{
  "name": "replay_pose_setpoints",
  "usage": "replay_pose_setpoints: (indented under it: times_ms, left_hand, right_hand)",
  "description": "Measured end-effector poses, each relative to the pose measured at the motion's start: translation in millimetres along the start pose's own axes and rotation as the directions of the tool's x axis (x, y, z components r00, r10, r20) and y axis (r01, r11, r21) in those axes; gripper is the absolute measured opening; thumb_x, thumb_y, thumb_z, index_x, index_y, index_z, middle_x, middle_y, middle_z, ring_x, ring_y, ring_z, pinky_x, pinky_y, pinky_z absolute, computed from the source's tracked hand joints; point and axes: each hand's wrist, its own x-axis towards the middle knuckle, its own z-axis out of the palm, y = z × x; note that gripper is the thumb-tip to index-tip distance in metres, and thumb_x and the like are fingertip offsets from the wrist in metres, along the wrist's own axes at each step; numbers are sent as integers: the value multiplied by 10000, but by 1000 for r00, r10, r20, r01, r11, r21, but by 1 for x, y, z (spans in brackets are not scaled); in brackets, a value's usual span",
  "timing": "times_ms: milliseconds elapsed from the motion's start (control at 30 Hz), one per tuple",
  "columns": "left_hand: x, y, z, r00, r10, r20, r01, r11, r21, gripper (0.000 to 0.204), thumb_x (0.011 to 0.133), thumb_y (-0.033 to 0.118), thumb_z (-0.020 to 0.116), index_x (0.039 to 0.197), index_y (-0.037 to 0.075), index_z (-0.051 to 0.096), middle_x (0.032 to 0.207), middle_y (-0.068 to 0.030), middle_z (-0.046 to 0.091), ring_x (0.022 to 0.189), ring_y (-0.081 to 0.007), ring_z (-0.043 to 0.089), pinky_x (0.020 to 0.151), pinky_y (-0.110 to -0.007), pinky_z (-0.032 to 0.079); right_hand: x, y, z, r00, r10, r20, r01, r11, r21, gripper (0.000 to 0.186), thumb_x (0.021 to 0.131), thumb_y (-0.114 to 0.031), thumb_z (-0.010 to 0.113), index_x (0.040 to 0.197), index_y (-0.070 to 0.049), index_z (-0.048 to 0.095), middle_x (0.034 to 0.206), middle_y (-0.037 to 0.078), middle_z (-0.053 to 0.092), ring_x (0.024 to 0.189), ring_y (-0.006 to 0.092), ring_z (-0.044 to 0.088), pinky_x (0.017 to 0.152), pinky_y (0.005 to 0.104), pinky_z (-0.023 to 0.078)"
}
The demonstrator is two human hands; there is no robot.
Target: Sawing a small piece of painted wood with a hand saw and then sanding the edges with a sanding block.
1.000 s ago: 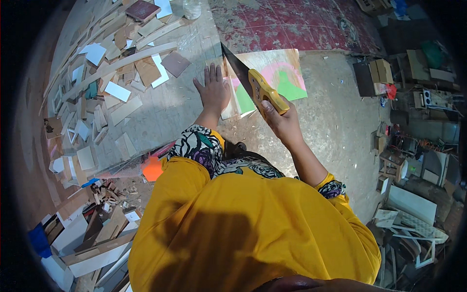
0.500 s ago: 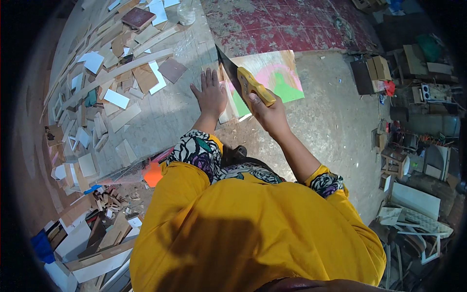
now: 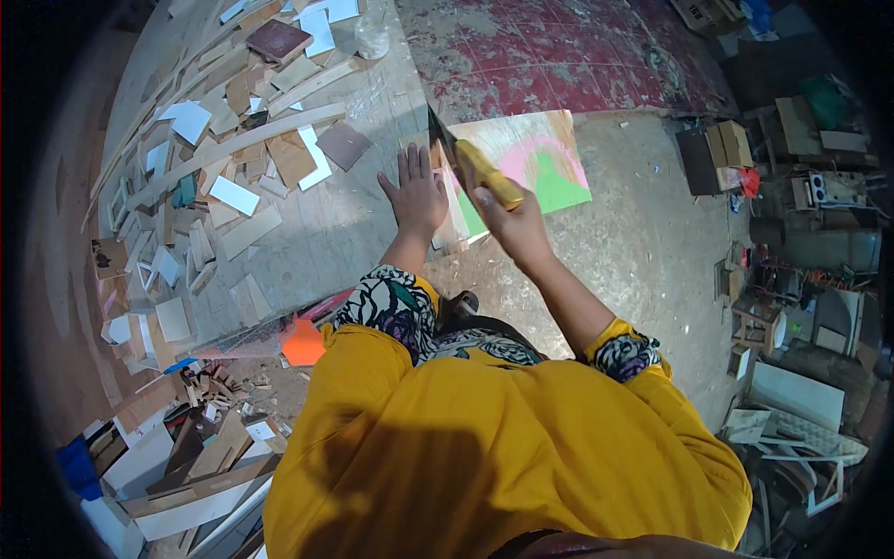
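Observation:
My right hand (image 3: 518,229) is closed around the yellow handle of a hand saw (image 3: 490,176). The saw's dark blade points away from me and meets a wooden board (image 3: 559,191) painted pink and green. That board juts out past the right edge of the worktable (image 3: 326,210). Flat on the board's left part, beside the blade, rests my left hand (image 3: 416,200) with its fingers stretched out. The lower part of the blade is hidden behind the handle and my right hand.
Wood offcuts (image 3: 242,200) and long strips crowd the table's left side, with a clear plastic container (image 3: 372,39) at the far edge. More scrap wood (image 3: 200,466) is heaped at lower left. Boxes (image 3: 728,144) and furniture parts line the right.
The saw has moved slightly forward and left relative to the board, and its handle looks turned more edge-on. My left hand stays on the board. The whole view has shifted a little.

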Motion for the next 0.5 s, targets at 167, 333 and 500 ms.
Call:
replay_pose_setpoints:
  times_ms: [167, 333, 500]
  left_hand:
    - [-1, -3, 4, 999, -36, 8, 36, 999, -6, 593, 907, 334, 405, 1430, 102, 253, 1517, -59, 173, 1398, -229, 146, 1047, -638, 113]
    - [-2, -4, 6, 1000, -14, -4, 14, 1000, -19, 604, 898, 330, 418, 1431, 103, 250, 1519, -62, 163, 1398, -245, 146, 1031, -661, 117]
    - [0, -6, 8, 1000, -20, -9, 20, 1000, -17, 603, 901, 332, 413, 1432, 98, 252, 1518, -55, 172, 1400, -229, 139, 1033, -657, 116]
  right_hand:
    - [-6, 16, 3, 999, -42, 10, 43, 999, -24, 251, 849, -219, 651, 909, 14, 582, 699, 36, 567, 654, 114, 496, 615, 282, 427]
    - [-10, 20, -1, 997, 61, 36, -64, 994, 85, 253, 844, -217, 665, 929, 8, 585, 707, 22, 562, 657, 93, 495, 607, 265, 423]
    - [-12, 15, 6, 983, 176, 43, -179, 979, 96, 255, 842, -211, 667, 937, 11, 589, 705, 26, 574, 647, 95, 500, 600, 277, 430]
